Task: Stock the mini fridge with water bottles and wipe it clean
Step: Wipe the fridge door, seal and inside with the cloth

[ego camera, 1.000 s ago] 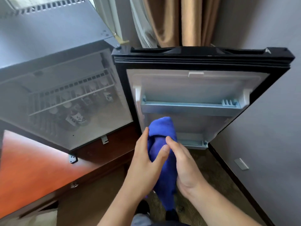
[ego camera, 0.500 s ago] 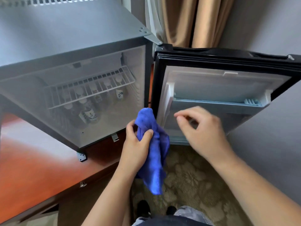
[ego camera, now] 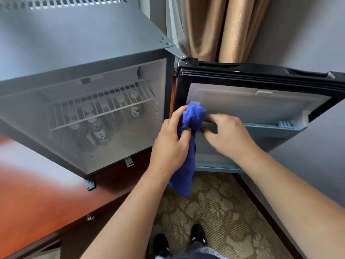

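Right now your left hand [ego camera: 170, 144] grips a blue cloth [ego camera: 188, 139], fingers curled round its bunched top while the loose end hangs below your wrist. Your right hand [ego camera: 228, 135] has its fingers curled at the left end of the door shelf rail [ego camera: 261, 128], right beside the cloth; whether they clasp the rail or the cloth, I cannot tell. The mini fridge [ego camera: 78, 45] stands open on a wooden cabinet [ego camera: 37, 199], its door [ego camera: 261, 98] swung right. Water bottles [ego camera: 99, 131] stand inside beneath the wire shelf [ego camera: 97, 109].
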A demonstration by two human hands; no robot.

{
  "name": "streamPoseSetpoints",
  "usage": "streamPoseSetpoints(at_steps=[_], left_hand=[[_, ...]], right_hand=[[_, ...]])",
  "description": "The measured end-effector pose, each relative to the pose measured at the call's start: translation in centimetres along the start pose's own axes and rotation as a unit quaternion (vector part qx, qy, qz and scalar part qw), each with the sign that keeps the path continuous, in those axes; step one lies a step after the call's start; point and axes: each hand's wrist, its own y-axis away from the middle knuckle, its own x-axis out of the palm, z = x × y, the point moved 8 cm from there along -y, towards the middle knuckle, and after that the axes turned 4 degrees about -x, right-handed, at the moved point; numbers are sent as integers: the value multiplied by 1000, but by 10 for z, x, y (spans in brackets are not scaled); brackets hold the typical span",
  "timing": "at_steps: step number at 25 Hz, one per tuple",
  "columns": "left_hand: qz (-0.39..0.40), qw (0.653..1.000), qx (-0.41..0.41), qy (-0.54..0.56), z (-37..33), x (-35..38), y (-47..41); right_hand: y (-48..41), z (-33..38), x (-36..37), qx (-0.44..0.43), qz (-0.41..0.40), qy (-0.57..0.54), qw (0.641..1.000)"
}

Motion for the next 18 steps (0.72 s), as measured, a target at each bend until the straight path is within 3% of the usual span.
streamPoseSetpoints(at_steps=[10,14,18], left_hand=[[81,987,-138,-24,80,29,-9],[46,997,-51,46,34,8,-8],[-4,1000,24,9,-4,-14,-20]], right_hand=[[0,-5,5,5,-13,-15,1000],[1,-4,5,8,-24,-9,1000],[0,-3,3,16,-18,-25,999]])
